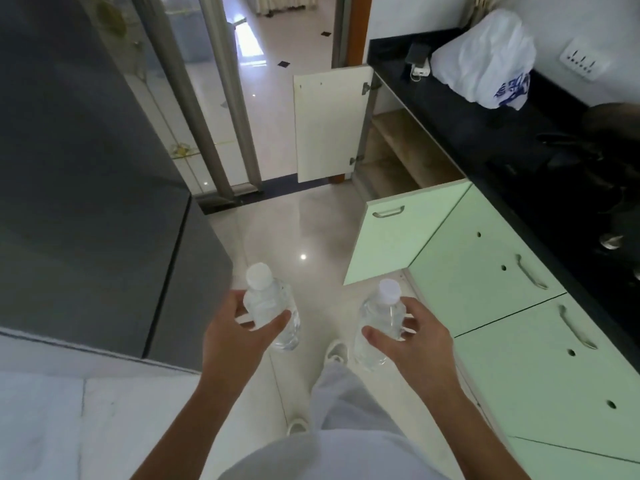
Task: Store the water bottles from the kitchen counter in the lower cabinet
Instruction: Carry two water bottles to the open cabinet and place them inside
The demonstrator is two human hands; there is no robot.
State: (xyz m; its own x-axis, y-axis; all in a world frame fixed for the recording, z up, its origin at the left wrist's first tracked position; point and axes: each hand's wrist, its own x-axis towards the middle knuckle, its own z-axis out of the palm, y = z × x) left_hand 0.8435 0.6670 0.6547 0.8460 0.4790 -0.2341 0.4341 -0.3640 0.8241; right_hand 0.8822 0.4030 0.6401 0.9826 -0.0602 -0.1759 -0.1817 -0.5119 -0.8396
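Each hand carries a clear water bottle with a white cap, upright above the pale floor. My left hand [239, 332] grips the left bottle [273, 317] around its body. My right hand [412, 337] grips the right bottle [379, 327] the same way. Ahead on the right, the lower cabinet [398, 157] under the black counter [485, 109] stands open, with wooden shelves showing inside. Its cream door [329, 126] is swung out into the walkway.
A pale green cabinet door [398, 240] also stands open close by on the right, beside green fronts with handles. A grey fridge [86, 185] fills the left. A white plastic bag [485, 60] and a charger sit on the counter. My feet are on the floor below.
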